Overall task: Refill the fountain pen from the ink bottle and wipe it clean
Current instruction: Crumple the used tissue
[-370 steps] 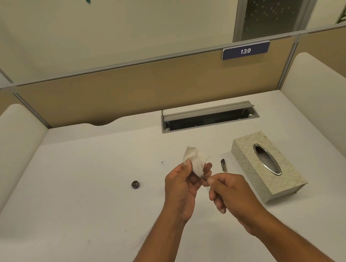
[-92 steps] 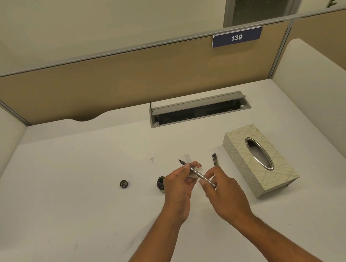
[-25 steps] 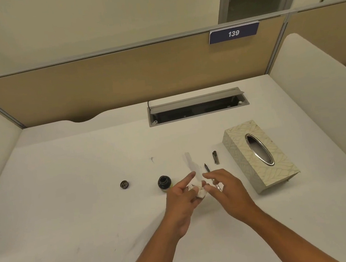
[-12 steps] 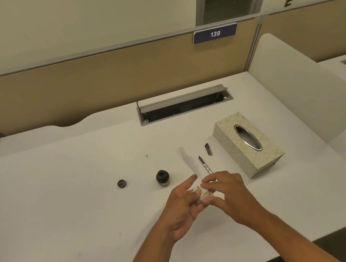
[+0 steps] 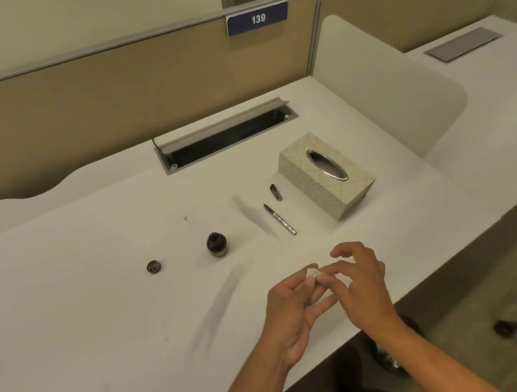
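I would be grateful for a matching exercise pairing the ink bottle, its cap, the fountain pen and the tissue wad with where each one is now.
Things:
1. ink bottle
2. bottle cap
3. fountain pen
4. tissue wad

Places:
A. held between the left hand and right hand
B. lying uncapped near the tissue box
C. leftmost on the desk
D. standing open between 2 and 3

Pairs: 1-D, 2-C, 3-B, 4-A.

Open grey cable hatch (image 5: 228, 135) in white desk (image 5: 87, 309), blue "139" plate (image 5: 257, 18) on tan partition (image 5: 97, 101)
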`<state>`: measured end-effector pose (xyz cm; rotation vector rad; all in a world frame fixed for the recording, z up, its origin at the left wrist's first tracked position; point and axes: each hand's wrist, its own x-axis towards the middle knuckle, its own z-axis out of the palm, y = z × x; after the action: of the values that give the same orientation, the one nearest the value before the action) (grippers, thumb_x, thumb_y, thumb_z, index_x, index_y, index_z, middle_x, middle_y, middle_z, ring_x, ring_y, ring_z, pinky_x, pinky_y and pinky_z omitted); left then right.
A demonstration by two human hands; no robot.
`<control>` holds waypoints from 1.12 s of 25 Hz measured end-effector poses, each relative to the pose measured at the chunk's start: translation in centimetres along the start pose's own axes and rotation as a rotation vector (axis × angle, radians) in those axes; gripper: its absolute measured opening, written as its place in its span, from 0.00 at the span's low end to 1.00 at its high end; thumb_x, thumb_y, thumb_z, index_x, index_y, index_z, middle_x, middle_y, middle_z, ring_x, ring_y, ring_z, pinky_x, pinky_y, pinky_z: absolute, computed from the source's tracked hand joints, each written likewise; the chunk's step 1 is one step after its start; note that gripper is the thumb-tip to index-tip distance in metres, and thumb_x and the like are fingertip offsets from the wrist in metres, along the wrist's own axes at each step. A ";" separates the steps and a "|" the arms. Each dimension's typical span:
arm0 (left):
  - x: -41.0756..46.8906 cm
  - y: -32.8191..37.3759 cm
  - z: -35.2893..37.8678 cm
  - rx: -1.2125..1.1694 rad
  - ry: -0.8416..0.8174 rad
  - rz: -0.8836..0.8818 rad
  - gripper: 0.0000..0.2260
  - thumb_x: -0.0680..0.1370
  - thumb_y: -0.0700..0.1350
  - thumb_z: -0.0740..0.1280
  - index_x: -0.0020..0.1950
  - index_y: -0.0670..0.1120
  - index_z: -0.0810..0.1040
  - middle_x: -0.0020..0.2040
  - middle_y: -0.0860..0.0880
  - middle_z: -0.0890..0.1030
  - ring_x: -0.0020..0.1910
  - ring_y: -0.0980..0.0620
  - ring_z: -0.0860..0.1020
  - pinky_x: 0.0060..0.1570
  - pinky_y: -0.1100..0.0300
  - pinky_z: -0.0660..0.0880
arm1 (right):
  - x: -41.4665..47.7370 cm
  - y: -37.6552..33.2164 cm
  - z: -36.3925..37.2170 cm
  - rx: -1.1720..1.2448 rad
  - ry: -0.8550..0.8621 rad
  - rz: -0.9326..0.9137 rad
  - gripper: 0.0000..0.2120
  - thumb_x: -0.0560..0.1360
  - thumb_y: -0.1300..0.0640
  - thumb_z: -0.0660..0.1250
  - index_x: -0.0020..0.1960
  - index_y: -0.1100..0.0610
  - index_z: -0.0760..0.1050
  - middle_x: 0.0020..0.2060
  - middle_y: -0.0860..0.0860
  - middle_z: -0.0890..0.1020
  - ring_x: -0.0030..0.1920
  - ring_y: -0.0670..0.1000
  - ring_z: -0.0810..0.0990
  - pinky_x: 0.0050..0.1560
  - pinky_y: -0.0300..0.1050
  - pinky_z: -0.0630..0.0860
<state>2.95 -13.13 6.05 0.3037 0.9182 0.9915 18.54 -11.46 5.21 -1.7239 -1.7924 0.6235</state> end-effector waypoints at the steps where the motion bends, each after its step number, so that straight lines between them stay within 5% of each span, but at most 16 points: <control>1: -0.1 -0.7 0.5 0.031 0.062 0.013 0.13 0.81 0.40 0.71 0.64 0.36 0.83 0.61 0.35 0.87 0.61 0.39 0.86 0.69 0.35 0.77 | -0.3 0.6 -0.3 0.028 0.005 0.037 0.06 0.75 0.43 0.71 0.45 0.43 0.84 0.56 0.37 0.75 0.61 0.38 0.71 0.62 0.38 0.62; 4: -0.6 -2.5 1.7 0.105 0.175 0.048 0.11 0.80 0.40 0.74 0.59 0.35 0.85 0.55 0.37 0.89 0.55 0.39 0.89 0.64 0.37 0.81 | -1.4 1.8 -1.4 0.179 -0.004 0.136 0.03 0.75 0.46 0.73 0.44 0.44 0.84 0.50 0.35 0.77 0.56 0.39 0.77 0.57 0.46 0.76; 10: -0.6 -6.6 5.9 0.361 0.274 0.154 0.05 0.77 0.40 0.78 0.50 0.40 0.89 0.46 0.42 0.91 0.47 0.44 0.90 0.59 0.43 0.85 | -4.2 5.6 -5.4 0.329 -0.017 0.196 0.03 0.76 0.50 0.73 0.44 0.47 0.84 0.42 0.40 0.84 0.50 0.39 0.82 0.48 0.25 0.73; 18: 0.4 -16.8 12.3 0.664 0.348 0.136 0.05 0.77 0.46 0.78 0.41 0.53 0.90 0.42 0.53 0.90 0.49 0.52 0.87 0.60 0.48 0.83 | -9.4 16.3 -10.5 0.319 -0.011 0.296 0.03 0.77 0.53 0.73 0.48 0.49 0.86 0.41 0.41 0.87 0.46 0.40 0.84 0.47 0.32 0.78; 28: 5.4 -29.3 17.1 0.988 0.124 0.032 0.09 0.81 0.39 0.71 0.47 0.49 0.90 0.43 0.50 0.90 0.45 0.54 0.87 0.50 0.54 0.84 | -15.9 29.2 -11.4 0.208 0.118 0.649 0.04 0.76 0.48 0.71 0.49 0.46 0.83 0.39 0.40 0.85 0.43 0.42 0.83 0.47 0.50 0.82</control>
<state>34.67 -21.68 -4.12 1.0931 1.4786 0.5176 47.76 -26.18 -7.68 -2.1358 -1.0240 0.9060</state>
